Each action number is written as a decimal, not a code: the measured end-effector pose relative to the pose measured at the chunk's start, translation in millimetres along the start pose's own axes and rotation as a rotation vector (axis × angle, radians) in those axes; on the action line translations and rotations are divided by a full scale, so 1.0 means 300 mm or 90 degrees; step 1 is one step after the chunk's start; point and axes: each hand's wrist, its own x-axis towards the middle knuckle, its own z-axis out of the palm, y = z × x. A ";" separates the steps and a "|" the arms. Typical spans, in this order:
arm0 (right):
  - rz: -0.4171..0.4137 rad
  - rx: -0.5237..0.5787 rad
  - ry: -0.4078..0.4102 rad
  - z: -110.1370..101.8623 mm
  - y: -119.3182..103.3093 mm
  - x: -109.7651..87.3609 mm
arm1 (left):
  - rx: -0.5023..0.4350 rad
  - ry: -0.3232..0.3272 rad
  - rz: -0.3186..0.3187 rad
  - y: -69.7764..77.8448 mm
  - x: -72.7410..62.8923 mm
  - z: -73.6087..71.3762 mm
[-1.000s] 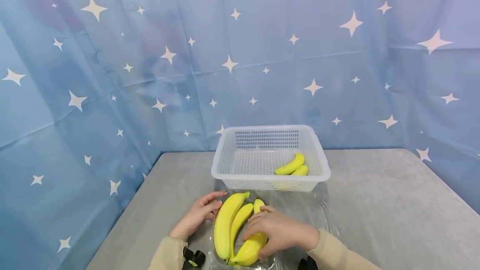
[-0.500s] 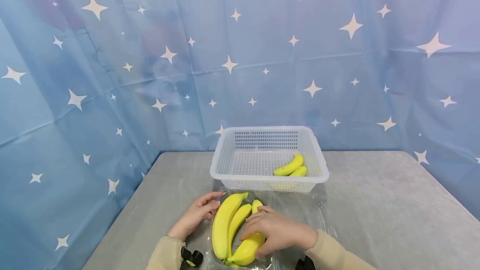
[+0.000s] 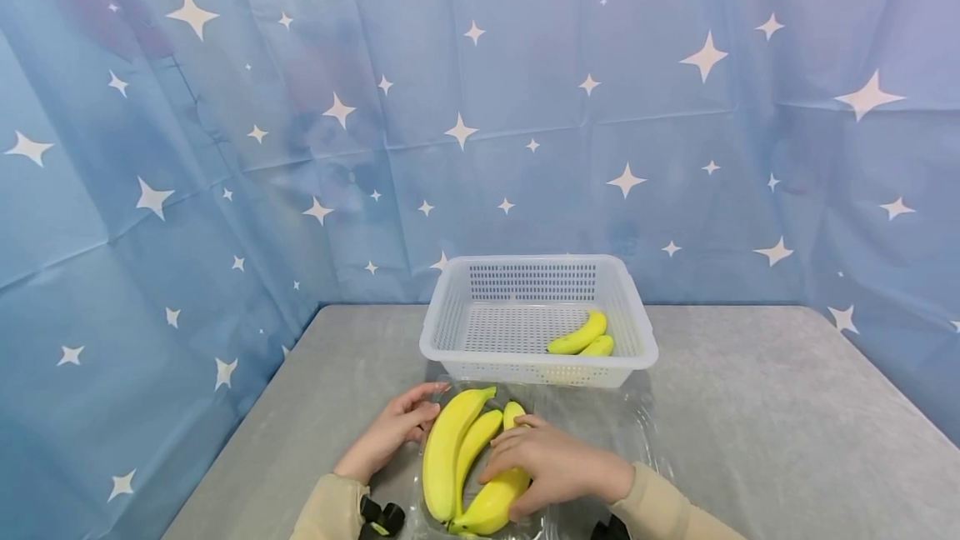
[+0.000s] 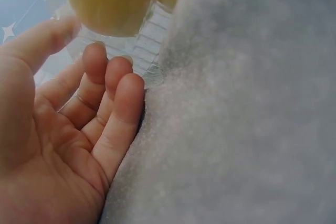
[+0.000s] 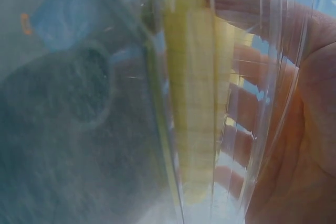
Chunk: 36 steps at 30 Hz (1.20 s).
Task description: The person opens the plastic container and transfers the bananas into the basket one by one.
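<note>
My right fingers (image 3: 506, 458) grip a banana (image 3: 493, 507), left fingers (image 4: 124, 100) sit loose by the clear tray (image 4: 147, 51): pulling could drag it.

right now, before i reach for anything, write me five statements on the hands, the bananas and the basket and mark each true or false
1. The right hand grips a banana in the clear tray. True.
2. The left hand grips a banana too. False: it is at the left side of the clear tray and holds no banana.
3. Two bananas can be seen inside the white basket. True.
4. The white basket stands nearer the person than the clear tray. False: it stands beyond the clear tray.
5. The cloth behind the white basket is plain red. False: it is blue with white stars.
</note>
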 end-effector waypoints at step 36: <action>0.016 -0.014 -0.005 0.007 -0.003 0.009 | -0.006 0.000 -0.008 0.010 -0.001 0.001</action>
